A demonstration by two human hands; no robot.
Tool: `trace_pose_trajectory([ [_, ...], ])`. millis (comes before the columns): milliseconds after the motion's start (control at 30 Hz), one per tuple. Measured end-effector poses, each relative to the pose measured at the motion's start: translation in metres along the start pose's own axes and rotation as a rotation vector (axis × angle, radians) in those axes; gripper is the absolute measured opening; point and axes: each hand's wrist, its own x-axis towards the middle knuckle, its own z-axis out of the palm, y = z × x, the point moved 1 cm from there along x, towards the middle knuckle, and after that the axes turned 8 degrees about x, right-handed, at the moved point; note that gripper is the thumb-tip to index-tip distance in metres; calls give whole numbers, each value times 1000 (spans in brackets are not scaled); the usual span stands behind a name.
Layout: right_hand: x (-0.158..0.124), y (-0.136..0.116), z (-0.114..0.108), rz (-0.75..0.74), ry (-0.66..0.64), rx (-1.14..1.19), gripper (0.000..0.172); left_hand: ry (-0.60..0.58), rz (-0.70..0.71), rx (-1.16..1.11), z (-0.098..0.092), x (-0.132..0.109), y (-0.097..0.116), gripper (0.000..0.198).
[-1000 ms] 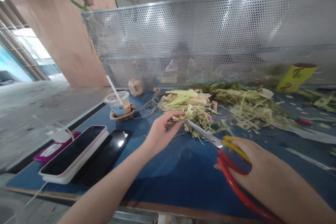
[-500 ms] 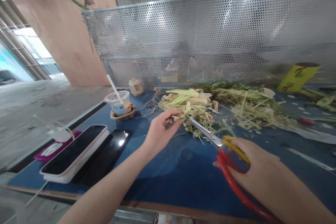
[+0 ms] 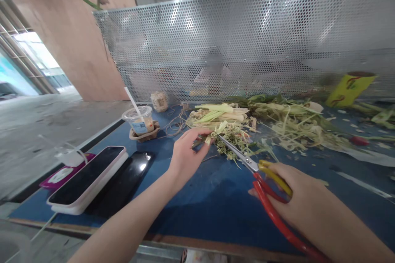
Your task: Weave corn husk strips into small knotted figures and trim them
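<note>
My left hand [image 3: 189, 154] pinches a small pale green husk piece [image 3: 212, 134] between thumb and fingertips above the blue table. Scissors [image 3: 243, 158] with one red and one yellow handle are in my right hand [image 3: 298, 193]; their blades look closed, with the tips touching or very near the husk piece. Just beyond the blades lies a heap of green trimmings [image 3: 231, 141]. Behind it is a pile of pale husk strips [image 3: 219, 114]. Whether the blade tips grip anything is too small to tell.
On the left are a cup with a straw [image 3: 140, 121], a phone in a pale case [image 3: 88, 178] and a black phone [image 3: 123, 181]. Twine [image 3: 177, 125] lies mid-left. Dried leaves [image 3: 293, 123] and a yellow roll [image 3: 350, 89] are right. A perforated metal screen [image 3: 216, 45] stands behind.
My left hand and the husk piece have shifted slightly left, and the piece has turned. The scissors and my right hand have moved slightly left too.
</note>
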Motion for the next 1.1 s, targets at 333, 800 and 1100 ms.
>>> trace_pose_trajectory([
  [333,-6,-13,2,11,-28,65,30,41,107,39,-2,-2,6,14],
  [800,-6,-19,-3,8,-19,-54,42,50,354,228,-4,-4,4,23],
  [1100,-7,-17,1,-49,-8,-22,38,49,302,173,-3,-4,4,19],
])
